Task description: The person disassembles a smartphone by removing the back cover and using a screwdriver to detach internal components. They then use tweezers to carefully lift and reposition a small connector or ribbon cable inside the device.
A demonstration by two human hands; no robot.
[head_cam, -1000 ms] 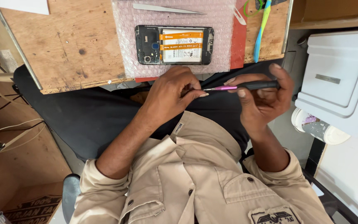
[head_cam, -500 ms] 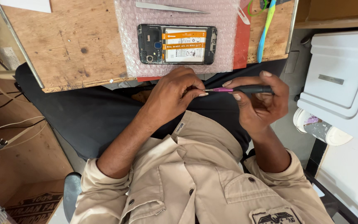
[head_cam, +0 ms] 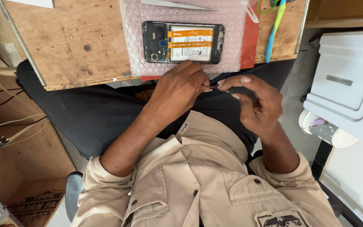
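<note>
Two hands (head_cam: 181, 86) (head_cam: 255, 103), one opened phone (head_cam: 183, 42), one tweezers (head_cam: 177, 4).

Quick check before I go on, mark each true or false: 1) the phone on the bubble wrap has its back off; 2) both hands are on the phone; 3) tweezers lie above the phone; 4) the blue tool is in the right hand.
1) True: the opened phone lies on the bubble wrap with its battery showing.
2) False: the left hand and right hand meet below the board's edge around a small pink-tipped tool.
3) True: the tweezers lie above it.
4) False: the blue tool lies on the wooden board.
</note>
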